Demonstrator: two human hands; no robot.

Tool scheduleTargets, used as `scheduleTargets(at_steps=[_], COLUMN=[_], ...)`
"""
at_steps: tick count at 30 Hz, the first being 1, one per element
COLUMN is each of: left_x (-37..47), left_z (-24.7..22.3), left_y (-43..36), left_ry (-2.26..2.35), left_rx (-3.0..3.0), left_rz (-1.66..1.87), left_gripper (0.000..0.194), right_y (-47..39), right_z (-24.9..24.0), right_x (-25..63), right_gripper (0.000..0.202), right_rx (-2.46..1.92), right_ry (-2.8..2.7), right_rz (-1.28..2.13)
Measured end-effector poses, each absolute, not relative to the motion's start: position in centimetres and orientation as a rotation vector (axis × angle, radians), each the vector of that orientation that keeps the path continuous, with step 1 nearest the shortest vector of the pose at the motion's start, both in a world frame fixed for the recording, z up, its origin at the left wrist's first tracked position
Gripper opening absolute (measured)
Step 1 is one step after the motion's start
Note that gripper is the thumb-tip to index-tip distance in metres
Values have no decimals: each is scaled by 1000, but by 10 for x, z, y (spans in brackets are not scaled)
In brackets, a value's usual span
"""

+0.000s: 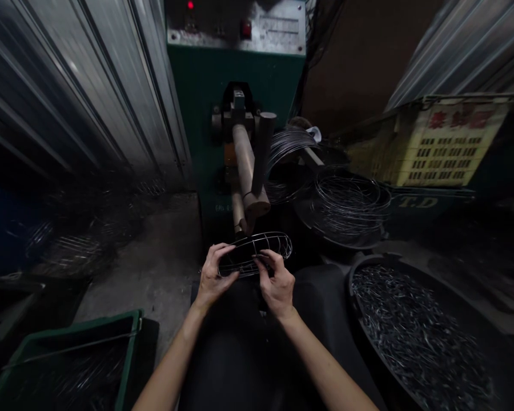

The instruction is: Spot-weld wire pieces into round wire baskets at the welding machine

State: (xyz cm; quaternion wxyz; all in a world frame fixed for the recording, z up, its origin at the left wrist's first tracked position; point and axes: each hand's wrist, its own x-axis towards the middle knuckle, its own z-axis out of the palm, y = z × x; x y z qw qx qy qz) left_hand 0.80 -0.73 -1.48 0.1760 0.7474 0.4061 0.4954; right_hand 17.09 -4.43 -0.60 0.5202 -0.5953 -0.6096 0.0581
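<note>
A small rounded wire cage of thin shiny metal rods is held above my lap. My left hand grips its left end, with the fingers over the upper rim and the thumb under the lower one. My right hand has thumb and forefinger pinched together at the near side of the cage; whether a separate small wire is between them is too dark to tell. Just beyond the cage are the tips of the two arms of a green machine; the thick upper arm sits above the thinner lower arm.
At right stands a black tub full of short wire pieces. Wire rings lie on another tub behind it, near a yellow crate. A green crate is at lower left. Loose wire grids lie farther left.
</note>
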Motion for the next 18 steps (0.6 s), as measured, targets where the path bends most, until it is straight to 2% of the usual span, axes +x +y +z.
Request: scheduleTargets(at_steps=[18], left_x=[4], left_z=[-14], left_y=[4], left_ry=[1150], left_rx=[2126], left_rz=[1455], left_gripper=[46], right_y=[-31], right_z=[0], right_x=[167], right_gripper=[18], right_rx=[-1385], right_ry=[-1464], right_rz=[220])
